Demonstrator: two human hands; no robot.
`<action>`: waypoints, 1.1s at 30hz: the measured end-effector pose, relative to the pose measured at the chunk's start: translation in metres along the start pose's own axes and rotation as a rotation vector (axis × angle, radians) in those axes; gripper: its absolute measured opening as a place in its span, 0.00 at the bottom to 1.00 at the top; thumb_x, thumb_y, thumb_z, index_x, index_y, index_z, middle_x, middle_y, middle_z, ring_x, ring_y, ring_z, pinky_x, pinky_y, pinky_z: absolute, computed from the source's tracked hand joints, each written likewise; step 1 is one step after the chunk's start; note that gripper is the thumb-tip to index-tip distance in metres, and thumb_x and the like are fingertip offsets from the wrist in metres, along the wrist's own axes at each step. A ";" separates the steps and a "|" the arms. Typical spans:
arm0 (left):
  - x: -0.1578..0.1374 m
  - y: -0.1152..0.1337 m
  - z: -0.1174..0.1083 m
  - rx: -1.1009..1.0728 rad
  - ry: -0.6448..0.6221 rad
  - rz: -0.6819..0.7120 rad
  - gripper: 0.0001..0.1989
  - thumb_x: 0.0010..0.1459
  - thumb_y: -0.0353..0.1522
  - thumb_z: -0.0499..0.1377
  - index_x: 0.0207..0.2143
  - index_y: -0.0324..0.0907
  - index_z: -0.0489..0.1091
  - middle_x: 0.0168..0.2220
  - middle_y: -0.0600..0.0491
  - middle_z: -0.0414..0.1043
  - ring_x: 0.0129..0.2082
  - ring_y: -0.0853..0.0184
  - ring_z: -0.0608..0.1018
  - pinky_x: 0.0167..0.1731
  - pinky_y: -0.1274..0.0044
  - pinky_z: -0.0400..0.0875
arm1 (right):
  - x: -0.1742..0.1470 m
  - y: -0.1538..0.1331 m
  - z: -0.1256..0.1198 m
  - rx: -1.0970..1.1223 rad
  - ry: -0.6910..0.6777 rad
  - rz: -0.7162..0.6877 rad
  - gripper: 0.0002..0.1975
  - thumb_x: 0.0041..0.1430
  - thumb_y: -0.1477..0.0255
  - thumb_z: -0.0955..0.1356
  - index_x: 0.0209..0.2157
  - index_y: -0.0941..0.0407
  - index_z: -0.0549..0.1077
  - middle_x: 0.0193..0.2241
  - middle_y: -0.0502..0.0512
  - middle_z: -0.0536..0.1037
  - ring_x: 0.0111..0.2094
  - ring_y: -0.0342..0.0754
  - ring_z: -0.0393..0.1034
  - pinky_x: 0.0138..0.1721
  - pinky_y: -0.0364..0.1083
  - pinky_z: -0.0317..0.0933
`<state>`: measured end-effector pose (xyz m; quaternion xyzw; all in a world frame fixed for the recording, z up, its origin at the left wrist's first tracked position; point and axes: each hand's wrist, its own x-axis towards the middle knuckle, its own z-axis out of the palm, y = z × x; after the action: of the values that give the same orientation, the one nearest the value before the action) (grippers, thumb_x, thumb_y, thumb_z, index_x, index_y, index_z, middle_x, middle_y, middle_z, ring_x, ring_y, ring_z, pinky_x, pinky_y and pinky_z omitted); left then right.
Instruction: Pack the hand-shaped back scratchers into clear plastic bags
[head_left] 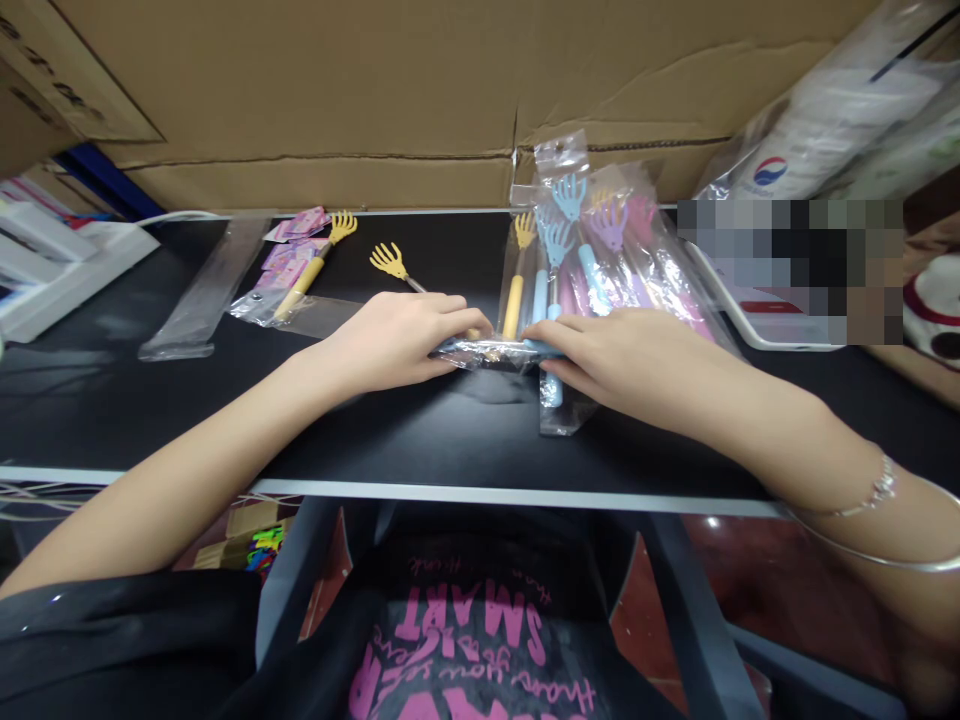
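Observation:
Both hands are closed on the two ends of a clear plastic sleeve [495, 353], held level just above the black table. Something light blue shows inside it near each end, seemingly a back scratcher, though my fingers cover most of it. My left hand [401, 338] grips the left end, and my right hand [622, 355] the right. Beyond my left hand lies a loose yellow back scratcher [389, 262]. Beside my right hand, several bagged back scratchers in blue, purple and pink [611, 235] lie in a pile, with a yellow one [514, 300] at its left edge.
On the left are an empty clear sleeve [206, 290], pink printed cards [296, 250] and another yellow back scratcher [306, 285] by a sleeve. A white power strip [82, 265] stands far left. A phone [787, 325] and a wrapped cup [825, 130] are right. Cardboard [337, 90] walls the back.

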<state>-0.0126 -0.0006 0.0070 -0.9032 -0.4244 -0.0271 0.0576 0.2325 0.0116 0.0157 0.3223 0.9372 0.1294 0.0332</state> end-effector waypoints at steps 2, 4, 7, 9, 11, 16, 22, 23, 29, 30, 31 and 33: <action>0.000 0.000 0.000 0.002 -0.004 0.000 0.15 0.59 0.34 0.51 0.49 0.46 0.68 0.43 0.55 0.73 0.42 0.65 0.77 0.33 0.79 0.66 | 0.000 0.000 0.000 0.003 0.005 -0.003 0.15 0.67 0.66 0.57 0.47 0.55 0.69 0.34 0.54 0.78 0.22 0.43 0.64 0.26 0.46 0.37; 0.000 0.000 0.000 0.000 -0.005 0.000 0.15 0.59 0.34 0.51 0.49 0.47 0.68 0.43 0.55 0.73 0.42 0.65 0.77 0.33 0.79 0.66 | 0.000 0.000 0.001 0.005 0.014 -0.005 0.14 0.67 0.66 0.57 0.47 0.56 0.69 0.34 0.54 0.78 0.22 0.43 0.64 0.26 0.46 0.37; 0.000 0.000 0.000 -0.008 -0.004 0.004 0.15 0.60 0.35 0.50 0.49 0.46 0.67 0.44 0.54 0.73 0.42 0.65 0.76 0.33 0.79 0.66 | -0.001 0.001 0.001 0.002 0.027 -0.017 0.14 0.67 0.66 0.57 0.47 0.56 0.69 0.34 0.54 0.78 0.22 0.43 0.65 0.26 0.45 0.37; 0.000 0.000 0.000 -0.011 -0.004 0.006 0.15 0.60 0.35 0.50 0.49 0.46 0.68 0.44 0.54 0.73 0.42 0.65 0.77 0.33 0.79 0.66 | -0.001 0.001 0.001 -0.001 0.029 -0.025 0.14 0.67 0.66 0.57 0.47 0.56 0.69 0.34 0.54 0.78 0.22 0.43 0.65 0.26 0.45 0.37; 0.000 0.000 0.000 -0.010 -0.003 0.006 0.15 0.60 0.35 0.50 0.49 0.46 0.68 0.43 0.54 0.73 0.42 0.65 0.77 0.33 0.79 0.66 | -0.001 0.001 0.001 -0.002 0.027 -0.025 0.14 0.67 0.67 0.58 0.47 0.56 0.68 0.33 0.54 0.78 0.22 0.44 0.65 0.26 0.45 0.38; -0.001 0.000 0.000 -0.006 0.005 0.013 0.15 0.60 0.34 0.51 0.48 0.46 0.68 0.43 0.54 0.73 0.42 0.64 0.77 0.33 0.78 0.66 | 0.000 0.002 0.000 0.001 0.021 -0.024 0.13 0.67 0.67 0.58 0.46 0.56 0.69 0.33 0.54 0.78 0.22 0.44 0.66 0.26 0.45 0.38; 0.000 0.000 0.000 -0.007 0.010 0.015 0.15 0.60 0.34 0.51 0.48 0.46 0.68 0.43 0.54 0.73 0.42 0.65 0.77 0.33 0.78 0.66 | 0.000 0.002 0.001 0.003 0.027 -0.024 0.14 0.67 0.66 0.58 0.47 0.55 0.68 0.34 0.53 0.78 0.23 0.44 0.66 0.26 0.45 0.38; 0.000 0.000 0.000 -0.007 0.009 0.015 0.15 0.60 0.34 0.51 0.48 0.46 0.68 0.43 0.54 0.73 0.42 0.65 0.77 0.33 0.78 0.66 | 0.000 0.002 0.001 0.003 0.029 -0.024 0.14 0.67 0.66 0.58 0.47 0.55 0.68 0.34 0.53 0.78 0.23 0.44 0.66 0.26 0.45 0.38; 0.000 0.000 0.001 -0.008 0.007 0.014 0.15 0.60 0.34 0.51 0.48 0.46 0.67 0.43 0.55 0.73 0.41 0.65 0.77 0.32 0.78 0.65 | -0.001 0.002 0.001 0.006 0.036 -0.030 0.14 0.67 0.67 0.58 0.47 0.56 0.69 0.33 0.54 0.78 0.22 0.44 0.66 0.26 0.45 0.39; 0.000 -0.001 0.001 -0.008 0.007 0.015 0.15 0.60 0.34 0.51 0.48 0.46 0.67 0.43 0.55 0.73 0.41 0.65 0.77 0.32 0.78 0.65 | -0.001 0.002 0.000 0.006 0.035 -0.030 0.14 0.67 0.67 0.58 0.46 0.56 0.69 0.33 0.54 0.78 0.22 0.43 0.65 0.26 0.45 0.39; 0.000 -0.001 0.001 -0.009 0.006 0.016 0.15 0.60 0.34 0.51 0.48 0.46 0.67 0.43 0.55 0.73 0.42 0.65 0.77 0.32 0.78 0.65 | -0.001 0.002 0.000 0.006 0.034 -0.031 0.14 0.67 0.67 0.58 0.46 0.56 0.69 0.33 0.54 0.78 0.22 0.43 0.65 0.26 0.45 0.39; 0.000 -0.001 0.000 -0.008 0.004 0.017 0.15 0.60 0.34 0.51 0.48 0.46 0.67 0.43 0.54 0.73 0.42 0.65 0.77 0.32 0.78 0.65 | -0.001 0.002 0.000 0.006 0.036 -0.032 0.14 0.67 0.67 0.58 0.46 0.56 0.69 0.33 0.54 0.78 0.22 0.43 0.65 0.25 0.46 0.39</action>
<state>-0.0132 -0.0002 0.0066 -0.9070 -0.4163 -0.0302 0.0550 0.2344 0.0127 0.0162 0.3048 0.9431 0.1317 0.0173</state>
